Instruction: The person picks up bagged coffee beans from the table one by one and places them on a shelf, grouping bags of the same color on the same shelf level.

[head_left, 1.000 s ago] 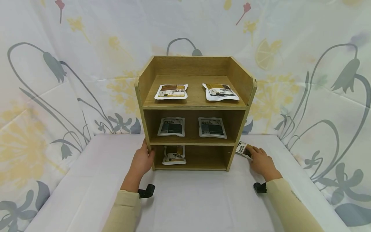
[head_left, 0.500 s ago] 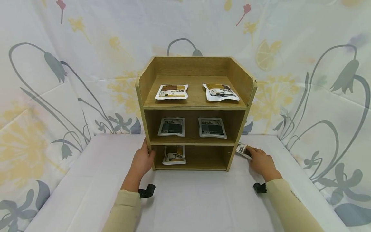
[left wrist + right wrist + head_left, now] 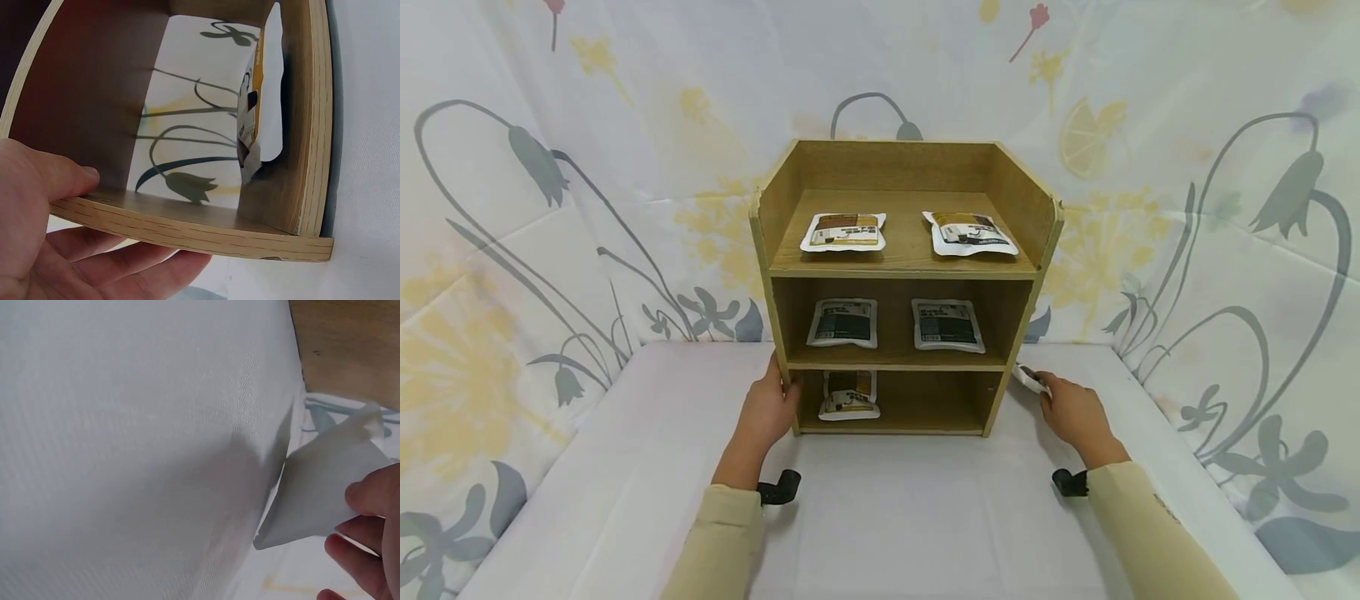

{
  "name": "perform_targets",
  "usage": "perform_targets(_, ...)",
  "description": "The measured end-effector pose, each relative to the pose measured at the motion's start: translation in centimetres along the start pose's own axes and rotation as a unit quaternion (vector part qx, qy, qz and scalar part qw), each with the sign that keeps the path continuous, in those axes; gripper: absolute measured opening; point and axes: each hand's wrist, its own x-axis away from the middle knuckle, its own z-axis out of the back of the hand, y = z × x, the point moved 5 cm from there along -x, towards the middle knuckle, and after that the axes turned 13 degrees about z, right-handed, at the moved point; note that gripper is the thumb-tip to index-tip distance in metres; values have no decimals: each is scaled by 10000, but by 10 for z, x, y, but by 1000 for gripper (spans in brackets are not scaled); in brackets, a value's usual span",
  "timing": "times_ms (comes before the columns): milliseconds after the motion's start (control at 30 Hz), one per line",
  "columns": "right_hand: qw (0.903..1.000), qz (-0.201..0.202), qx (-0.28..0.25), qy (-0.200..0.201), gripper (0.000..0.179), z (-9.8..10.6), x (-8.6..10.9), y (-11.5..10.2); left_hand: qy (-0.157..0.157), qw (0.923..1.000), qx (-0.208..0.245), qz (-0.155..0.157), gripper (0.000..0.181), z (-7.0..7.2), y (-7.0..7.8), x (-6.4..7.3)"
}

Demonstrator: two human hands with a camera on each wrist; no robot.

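A small wooden shelf (image 3: 902, 274) with three levels stands on the white-covered table. My left hand (image 3: 767, 408) grips its left side panel (image 3: 187, 228); in the left wrist view the thumb is inside and the fingers are outside. Beside the shelf's right side, my right hand (image 3: 1078, 417) pinches a white food pouch (image 3: 1030, 380) by its edge. The pouch is tilted, and its plain white back (image 3: 319, 487) faces the right wrist view. On the lowest level, a brown-and-white pouch (image 3: 850, 396) lies at the left.
Two brown-labelled pouches, a left one (image 3: 844, 232) and a right one (image 3: 970, 234), lie on the top level. Two dark green pouches, left (image 3: 843, 323) and right (image 3: 948, 326), lie on the middle level. A flower-patterned cloth (image 3: 647, 208) hangs behind and along the sides.
My right hand has tilted the pouch up, so its printed face shows less and its edge more. The left hand keeps its grip on the shelf. The head view has shifted slightly.
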Motion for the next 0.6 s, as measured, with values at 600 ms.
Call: perform_targets(600,9915,-128,-421,1224,24,25,7,-14,-34,10000,14,51,60,0,1,0)
